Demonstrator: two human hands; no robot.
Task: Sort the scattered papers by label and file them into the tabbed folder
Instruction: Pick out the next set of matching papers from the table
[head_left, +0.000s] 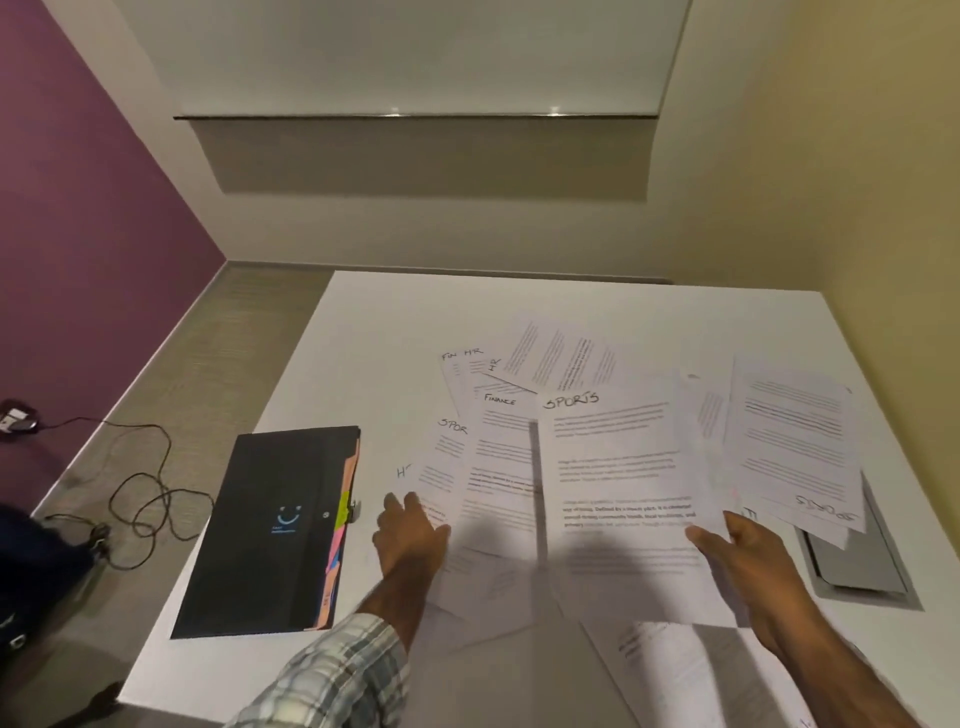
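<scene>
Right hand (748, 551) pinches SPORTS sheet (618, 499); left hand (410, 535) rests flat, released. Lift slowly, keeping neighbouring papers (498, 467) undisturbed.

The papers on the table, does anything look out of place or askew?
Yes. One SPORTS sheet at the far right lies upside down relative to the others, overhanging a grey panel. The remaining sheets overlap crookedly beside the black folder.

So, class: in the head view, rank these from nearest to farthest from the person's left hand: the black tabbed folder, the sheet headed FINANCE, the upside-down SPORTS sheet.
From the left hand:
1. Black tabbed folder, just to its left.
2. FINANCE sheet, beyond it, slightly right.
3. Upside-down SPORTS sheet, far right of the table.
</scene>
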